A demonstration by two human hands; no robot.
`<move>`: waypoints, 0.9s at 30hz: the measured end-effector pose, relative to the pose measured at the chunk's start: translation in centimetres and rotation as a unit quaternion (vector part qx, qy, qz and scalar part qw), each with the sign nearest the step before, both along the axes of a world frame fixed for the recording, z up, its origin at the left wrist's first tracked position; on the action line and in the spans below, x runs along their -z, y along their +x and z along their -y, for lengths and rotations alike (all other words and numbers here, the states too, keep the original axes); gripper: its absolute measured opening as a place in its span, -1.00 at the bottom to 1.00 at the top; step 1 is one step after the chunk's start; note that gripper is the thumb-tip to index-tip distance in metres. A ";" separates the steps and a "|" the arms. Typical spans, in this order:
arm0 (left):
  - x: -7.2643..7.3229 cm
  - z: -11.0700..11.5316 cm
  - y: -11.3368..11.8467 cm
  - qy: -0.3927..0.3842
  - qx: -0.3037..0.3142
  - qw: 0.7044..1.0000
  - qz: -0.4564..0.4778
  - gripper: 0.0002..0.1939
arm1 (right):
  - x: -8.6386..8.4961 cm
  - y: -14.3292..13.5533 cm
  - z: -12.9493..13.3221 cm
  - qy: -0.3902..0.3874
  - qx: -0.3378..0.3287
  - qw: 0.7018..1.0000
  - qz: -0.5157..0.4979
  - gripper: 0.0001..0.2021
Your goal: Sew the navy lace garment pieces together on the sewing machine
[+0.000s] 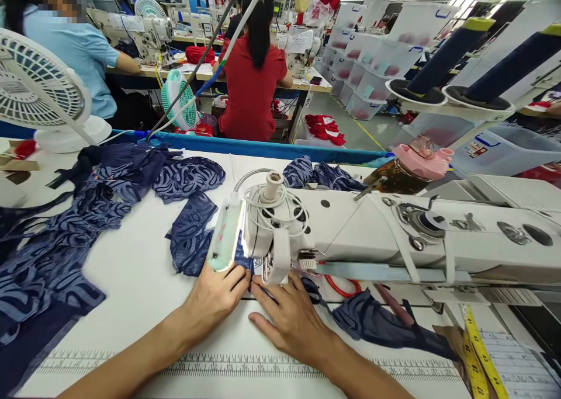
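A sewing machine lies across the table, its head above a piece of navy fabric. Just left of the needle area my left hand has its fingers bent together on that fabric, pinching its near edge. My right hand rests flat by the presser foot with fingers stretched and thumb apart; its fingertips are partly hidden behind the machine head. A patterned navy piece continues to the left of the lit lamp. The needle itself is hidden from me.
Navy patterned garment pieces are heaped on the left. Dark-handled scissors, a navy strip and a yellow tape measure lie to the right. A pink-lidded jug stands behind the machine. Co-workers sit ahead.
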State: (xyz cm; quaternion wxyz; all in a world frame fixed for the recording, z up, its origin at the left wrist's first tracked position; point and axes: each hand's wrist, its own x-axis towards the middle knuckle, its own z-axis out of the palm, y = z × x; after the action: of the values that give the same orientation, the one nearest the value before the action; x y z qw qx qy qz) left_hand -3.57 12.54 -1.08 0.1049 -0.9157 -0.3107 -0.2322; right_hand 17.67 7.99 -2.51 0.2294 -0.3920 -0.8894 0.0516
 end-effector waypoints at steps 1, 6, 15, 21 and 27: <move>0.2 -0.2 0.0 0.013 0.002 1.000 -0.006 -0.70 | 0.0 0.0 -0.1 0.001 0.002 1.000 0.001 -0.61; 1.0 -1.0 0.4 0.026 -0.005 0.999 -0.041 -0.75 | 0.1 -0.1 -0.7 -0.001 0.017 1.000 0.008 -0.54; -0.1 0.8 -0.3 0.041 -0.174 0.982 -0.056 -0.84 | -1.2 1.4 0.3 0.059 0.151 0.981 0.105 -0.64; -1.0 0.7 -1.6 0.074 -0.035 0.996 -0.043 -0.82 | -1.0 3.2 5.1 0.087 0.225 0.946 0.216 -0.57; 0.8 0.6 -1.1 -0.075 -0.030 0.996 -0.040 -0.88 | -1.8 1.6 10.9 -0.018 -0.011 0.989 0.146 -0.52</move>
State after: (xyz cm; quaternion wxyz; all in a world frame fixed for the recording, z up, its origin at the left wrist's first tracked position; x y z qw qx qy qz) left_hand -4.62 11.99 -1.85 0.0553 -0.9199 -0.3499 -0.1685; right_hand 19.31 -2.88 -0.67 0.0893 -0.3900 -0.9164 0.0126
